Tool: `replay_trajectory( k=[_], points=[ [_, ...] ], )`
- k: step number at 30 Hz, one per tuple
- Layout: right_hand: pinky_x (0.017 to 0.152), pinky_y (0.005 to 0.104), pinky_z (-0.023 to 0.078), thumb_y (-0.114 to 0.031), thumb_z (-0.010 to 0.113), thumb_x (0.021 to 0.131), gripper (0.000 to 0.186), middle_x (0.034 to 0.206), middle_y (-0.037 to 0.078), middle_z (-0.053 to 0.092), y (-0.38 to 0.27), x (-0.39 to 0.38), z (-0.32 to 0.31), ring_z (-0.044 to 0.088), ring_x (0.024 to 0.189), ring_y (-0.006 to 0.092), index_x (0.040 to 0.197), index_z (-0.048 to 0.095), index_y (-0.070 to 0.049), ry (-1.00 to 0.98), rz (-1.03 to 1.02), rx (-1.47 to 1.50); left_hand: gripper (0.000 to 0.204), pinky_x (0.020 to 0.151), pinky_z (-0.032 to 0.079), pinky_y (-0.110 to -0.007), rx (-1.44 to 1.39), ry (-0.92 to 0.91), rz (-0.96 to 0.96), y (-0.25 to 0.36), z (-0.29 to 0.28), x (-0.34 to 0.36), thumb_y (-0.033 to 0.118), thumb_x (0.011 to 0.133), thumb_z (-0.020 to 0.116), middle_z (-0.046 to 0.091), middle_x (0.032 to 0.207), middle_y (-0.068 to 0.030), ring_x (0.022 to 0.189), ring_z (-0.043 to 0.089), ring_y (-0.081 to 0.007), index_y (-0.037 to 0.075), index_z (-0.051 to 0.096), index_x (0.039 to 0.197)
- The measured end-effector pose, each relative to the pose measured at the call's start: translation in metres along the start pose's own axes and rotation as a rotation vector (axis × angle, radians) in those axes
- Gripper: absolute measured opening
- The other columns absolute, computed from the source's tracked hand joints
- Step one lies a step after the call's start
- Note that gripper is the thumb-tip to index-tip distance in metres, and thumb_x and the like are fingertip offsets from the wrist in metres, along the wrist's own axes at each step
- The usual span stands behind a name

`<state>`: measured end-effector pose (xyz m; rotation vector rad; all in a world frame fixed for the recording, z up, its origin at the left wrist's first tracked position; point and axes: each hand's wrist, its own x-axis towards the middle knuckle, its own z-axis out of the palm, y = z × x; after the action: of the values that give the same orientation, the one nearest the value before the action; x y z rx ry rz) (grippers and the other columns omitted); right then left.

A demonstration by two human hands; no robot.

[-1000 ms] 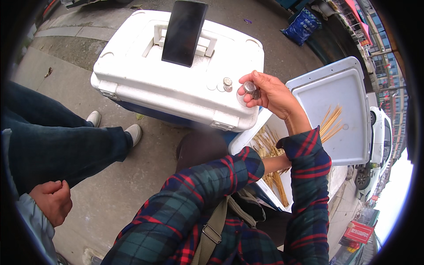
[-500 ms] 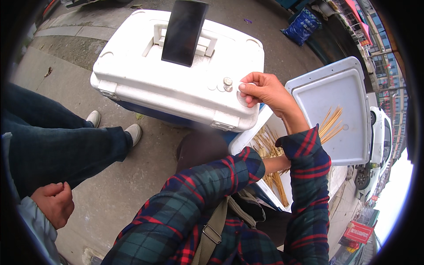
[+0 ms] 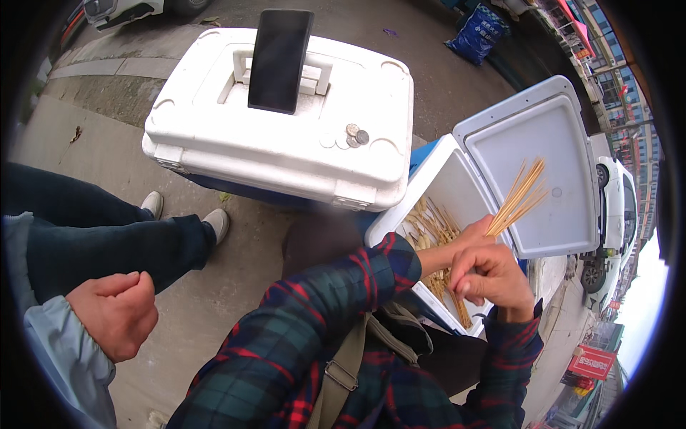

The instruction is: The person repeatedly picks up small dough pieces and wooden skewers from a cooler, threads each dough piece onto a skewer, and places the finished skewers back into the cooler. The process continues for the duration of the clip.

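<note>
My left hand (image 3: pixel 466 237) grips a bundle of thin wooden skewers (image 3: pixel 520 196), whose free ends fan out before an open lid. Just in front of it, my right hand (image 3: pixel 496 275) is curled, thumb close to the fingers; whether anything is between them I cannot make out. Both hands are over an open cooler box (image 3: pixel 468 175) with white inner walls. Skewered food (image 3: pixel 432 225) lies inside it, partly hidden by my hands. On the closed white cooler (image 3: pixel 279 143) beside it lie several coins (image 3: pixel 355 134), and a black phone (image 3: pixel 280 61) leans at the handle.
At the left stands a person in jeans (image 3: pixel 107 243), their loosely closed hand (image 3: pixel 118 314) near my left arm. The open cooler's lid (image 3: pixel 532 150) tilts up at the right. A blue sack (image 3: pixel 477 34) lies farther off, and a white car (image 3: pixel 616 207) is parked at the right.
My right hand has left the coins on the closed cooler and moved down to beside my left hand. The left hand still holds the skewers. The other person's hand has come nearer.
</note>
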<state>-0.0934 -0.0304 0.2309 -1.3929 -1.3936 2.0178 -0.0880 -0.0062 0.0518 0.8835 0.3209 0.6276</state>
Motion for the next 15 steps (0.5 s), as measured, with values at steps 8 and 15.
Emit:
replay_trajectory(
  k=[8, 15],
  points=[
    [0.051, 0.0197, 0.041, -0.013, 0.056, 0.094, 0.018, 0.071, -0.002, 0.06, 0.123, -0.111, 0.006, 0.049, 0.059, 0.0034, 0.105, 0.068, -0.005, 0.115, 0.332, -0.131, 0.022, 0.04, 0.042, -0.026, 0.062, 0.054, 0.002, -0.006, -0.007, 0.022, 0.003, 0.086, 0.049, 0.059, 0.079, -0.0094, 0.049, 0.05, -0.0112, -0.001, 0.042, 0.107],
    [0.069, 0.0416, 0.053, -0.008, 0.053, 0.08, 0.017, 0.084, 0.018, 0.067, 0.243, -0.078, 0.078, 0.066, 0.08, 0.0327, 0.089, 0.066, -0.003, 0.264, 0.137, -1.08, 0.019, 0.042, 0.042, -0.025, 0.123, 0.058, -0.103, 0.001, 0.005, 0.015, 0.006, 0.09, 0.049, 0.058, 0.079, -0.0067, 0.054, 0.05, -0.0089, 0.001, 0.042, 0.107]
  ],
)
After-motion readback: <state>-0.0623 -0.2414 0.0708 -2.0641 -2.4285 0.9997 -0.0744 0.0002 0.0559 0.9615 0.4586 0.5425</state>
